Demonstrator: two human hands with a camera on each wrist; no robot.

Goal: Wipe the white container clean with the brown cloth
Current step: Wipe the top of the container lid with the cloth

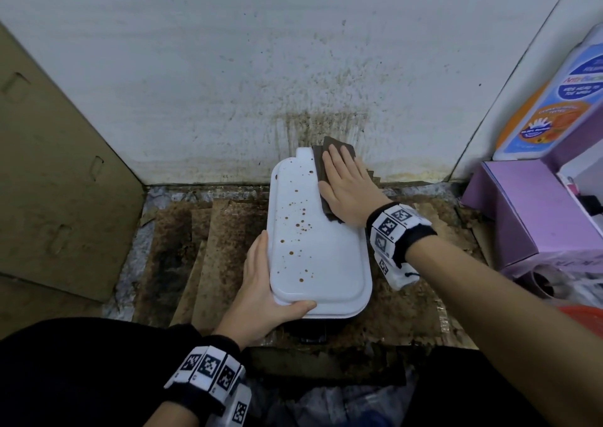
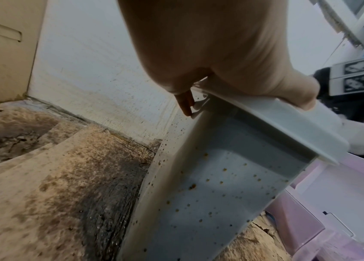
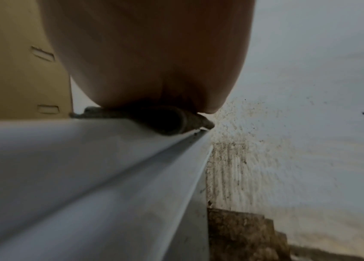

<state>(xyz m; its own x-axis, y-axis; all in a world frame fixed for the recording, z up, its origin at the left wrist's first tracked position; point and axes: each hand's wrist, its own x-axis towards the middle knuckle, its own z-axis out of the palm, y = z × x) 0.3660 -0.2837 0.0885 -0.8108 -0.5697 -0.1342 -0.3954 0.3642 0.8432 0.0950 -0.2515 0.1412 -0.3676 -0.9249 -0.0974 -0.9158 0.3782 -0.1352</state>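
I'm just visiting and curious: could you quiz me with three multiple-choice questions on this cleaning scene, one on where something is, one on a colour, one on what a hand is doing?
1. Where does the brown cloth lie?
A. on the container's far right corner
B. on the floor
C. inside the purple box

2. What colour are the spots on the white container?
A. blue
B. brown
C. green

3. What is the left hand doing?
A. hanging idle
B. gripping the container's near left edge
C. holding the cloth

Answers:
1. A: the right hand presses the cloth flat there, near the wall.
2. B: brown specks dot the white top.
3. B: the thumb lies on top and the fingers wrap under the rim.
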